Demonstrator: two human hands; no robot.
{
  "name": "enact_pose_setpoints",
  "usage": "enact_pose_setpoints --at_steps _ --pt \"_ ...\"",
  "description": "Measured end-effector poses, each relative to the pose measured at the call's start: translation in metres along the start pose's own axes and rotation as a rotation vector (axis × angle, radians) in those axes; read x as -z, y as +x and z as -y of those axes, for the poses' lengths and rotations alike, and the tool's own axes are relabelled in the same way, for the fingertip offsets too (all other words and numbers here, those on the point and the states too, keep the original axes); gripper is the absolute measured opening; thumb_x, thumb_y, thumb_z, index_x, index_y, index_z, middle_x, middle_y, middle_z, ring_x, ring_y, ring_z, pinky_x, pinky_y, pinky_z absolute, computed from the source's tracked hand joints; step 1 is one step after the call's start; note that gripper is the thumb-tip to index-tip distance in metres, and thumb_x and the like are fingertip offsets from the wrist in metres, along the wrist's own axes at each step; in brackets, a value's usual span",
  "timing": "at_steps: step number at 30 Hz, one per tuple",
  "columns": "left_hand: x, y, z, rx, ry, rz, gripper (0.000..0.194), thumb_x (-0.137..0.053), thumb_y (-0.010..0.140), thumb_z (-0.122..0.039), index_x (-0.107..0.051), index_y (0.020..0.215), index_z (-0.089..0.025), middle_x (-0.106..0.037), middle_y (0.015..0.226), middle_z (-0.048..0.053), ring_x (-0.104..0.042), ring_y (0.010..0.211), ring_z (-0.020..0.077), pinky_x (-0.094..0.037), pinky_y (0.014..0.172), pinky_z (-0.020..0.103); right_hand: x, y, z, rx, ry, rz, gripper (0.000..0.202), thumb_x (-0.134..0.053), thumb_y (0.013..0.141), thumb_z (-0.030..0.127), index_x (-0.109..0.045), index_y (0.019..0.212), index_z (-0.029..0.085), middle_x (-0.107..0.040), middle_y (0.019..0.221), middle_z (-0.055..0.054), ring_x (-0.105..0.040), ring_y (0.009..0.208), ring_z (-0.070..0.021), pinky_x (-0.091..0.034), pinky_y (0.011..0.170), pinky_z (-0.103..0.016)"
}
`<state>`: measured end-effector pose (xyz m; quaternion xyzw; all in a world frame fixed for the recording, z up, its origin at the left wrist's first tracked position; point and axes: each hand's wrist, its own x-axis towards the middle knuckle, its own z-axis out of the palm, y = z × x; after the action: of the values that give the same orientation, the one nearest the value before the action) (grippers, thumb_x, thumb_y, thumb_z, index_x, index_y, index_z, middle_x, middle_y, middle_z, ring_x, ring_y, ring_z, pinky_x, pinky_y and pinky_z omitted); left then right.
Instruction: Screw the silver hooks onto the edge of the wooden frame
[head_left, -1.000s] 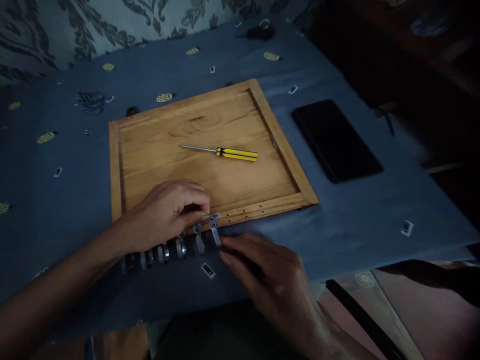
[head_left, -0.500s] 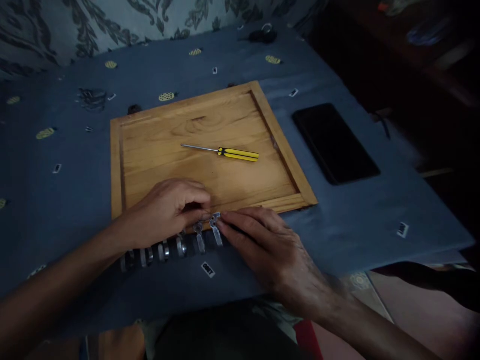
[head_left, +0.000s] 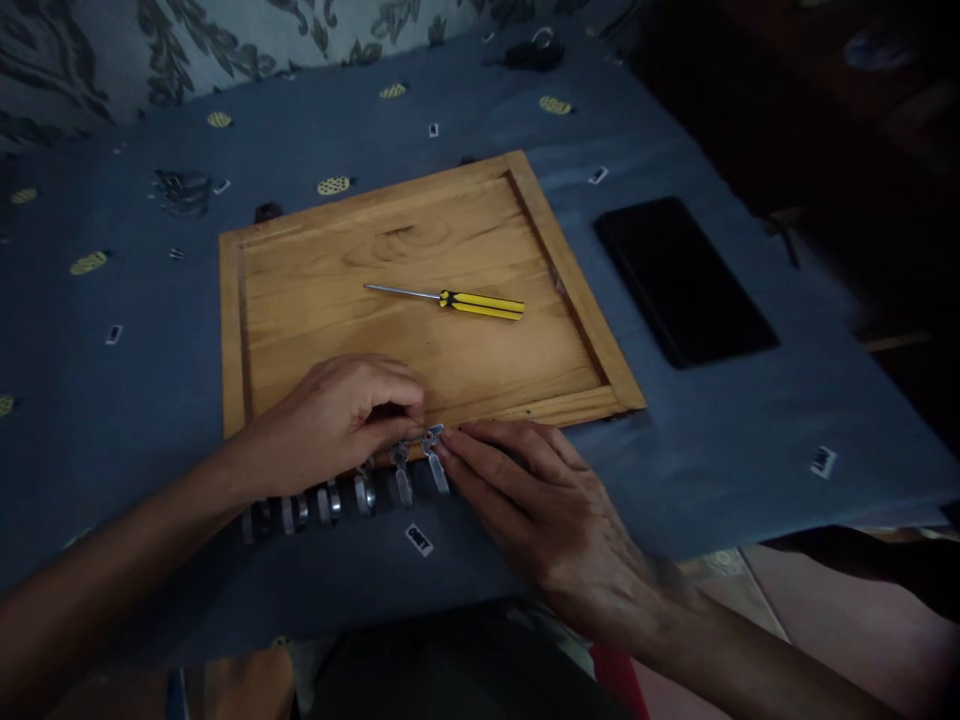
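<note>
A wooden framed board [head_left: 420, 350] lies on the blue tablecloth, with a row of small silvery metal hooks [head_left: 365, 492] along its near edge. At the right end of that row, my right hand [head_left: 555, 505] grips one metal hook [head_left: 435, 460] with thumb and fingers, against the edge of the board. Close beside it, my left hand [head_left: 352, 415] is closed in a pinch over the same edge; what its fingertips hold is too small to make out. A yellow and black screwdriver [head_left: 484, 304] rests on the board, its shaft pointing left.
To the right of the board lies a dark, flat rectangular device [head_left: 686, 282]. Some small metal pieces [head_left: 182, 192] are heaped at the far left. A dark object with a ring [head_left: 529, 52] sits near the back edge. Patterned fabric [head_left: 300, 35] borders the table behind.
The view has shifted slightly, moving the board and device a little in the picture. Both hands stay in the same place at the board's near edge.
</note>
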<state>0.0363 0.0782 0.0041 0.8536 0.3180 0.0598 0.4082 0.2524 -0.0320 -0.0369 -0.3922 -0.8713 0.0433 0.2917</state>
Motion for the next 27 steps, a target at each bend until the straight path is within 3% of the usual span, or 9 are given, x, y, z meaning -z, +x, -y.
enact_pose_setpoints --at_steps 3,8,17,23,27 --pt "0.000 0.000 0.000 0.003 -0.004 0.004 0.026 -0.061 0.097 -0.014 -0.063 0.071 -0.017 -0.058 0.070 -0.004 -0.056 0.070 0.0118 -0.036 0.066 0.026 -0.003 -0.001 0.000 -0.002 -0.006 -0.065 0.039 -0.035 0.110 0.012 -0.072 0.118 0.006 -0.078 0.124 -0.011 -0.065 0.118 -0.0214 -0.053 0.103 -0.037" --pt "0.001 -0.001 0.000 -0.013 -0.010 0.009 0.027 -0.060 0.097 -0.014 -0.061 0.071 -0.017 -0.058 0.070 -0.003 -0.056 0.071 0.0121 -0.036 0.066 0.026 0.000 0.001 0.001 0.012 -0.014 0.017 0.038 -0.036 0.110 0.014 -0.073 0.117 0.007 -0.078 0.124 -0.010 -0.064 0.119 -0.0213 -0.051 0.107 -0.037" --pt "0.000 0.000 0.003 0.002 0.001 0.017 0.025 -0.061 0.098 -0.016 -0.064 0.073 -0.017 -0.059 0.072 -0.003 -0.056 0.073 0.0129 -0.035 0.067 0.026 -0.002 -0.001 0.011 -0.030 -0.069 -0.001 0.039 -0.037 0.110 0.013 -0.074 0.118 0.006 -0.079 0.125 -0.011 -0.064 0.114 -0.0224 -0.050 0.101 -0.040" --pt "0.000 0.000 0.003 -0.011 -0.006 0.029 0.024 -0.061 0.098 -0.016 -0.064 0.075 -0.017 -0.060 0.073 -0.003 -0.056 0.075 0.0128 -0.036 0.068 0.026 -0.003 -0.001 0.014 -0.059 -0.070 -0.001 0.029 -0.048 0.105 0.010 -0.074 0.117 0.010 -0.079 0.125 -0.009 -0.065 0.114 -0.0212 -0.048 0.103 -0.041" --pt "-0.001 0.000 0.005 -0.001 0.000 0.016 0.025 -0.062 0.097 -0.016 -0.062 0.072 -0.017 -0.058 0.071 -0.003 -0.055 0.073 0.0126 -0.035 0.067 0.026 -0.001 0.003 0.014 -0.066 -0.036 0.024 0.026 -0.054 0.103 0.019 -0.073 0.117 0.007 -0.078 0.127 -0.011 -0.066 0.115 -0.0230 -0.047 0.105 -0.044"
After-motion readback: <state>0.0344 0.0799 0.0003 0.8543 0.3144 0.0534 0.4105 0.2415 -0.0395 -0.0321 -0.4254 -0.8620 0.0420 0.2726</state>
